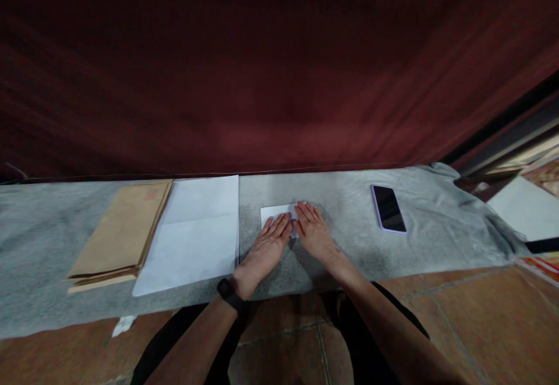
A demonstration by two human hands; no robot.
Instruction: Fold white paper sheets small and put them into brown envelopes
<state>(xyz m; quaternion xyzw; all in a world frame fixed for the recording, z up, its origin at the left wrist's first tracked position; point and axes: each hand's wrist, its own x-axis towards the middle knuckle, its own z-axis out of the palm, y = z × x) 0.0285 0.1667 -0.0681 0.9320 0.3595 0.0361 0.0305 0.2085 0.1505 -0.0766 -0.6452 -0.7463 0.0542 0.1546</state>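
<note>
Brown paper envelopes (120,228) lie at nine o'clock on the grey cloth-covered counter (349,251), beside large white paper sheets (192,236). Centrally, the left hand (268,246) and right hand (315,236) rest flat, fingers outstretched, gripping nothing, atop small folded white paper (271,212); a lilac-edged black phone (389,209) lies at three o'clock.

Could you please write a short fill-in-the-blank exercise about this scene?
1. The left hand and right hand rest on a small paper whose colour is ____.
2. A dark wristband is worn just behind the ____ hand.
3. The phone lies to the ____ of both hands.
Missing words: white; left; right.
</note>
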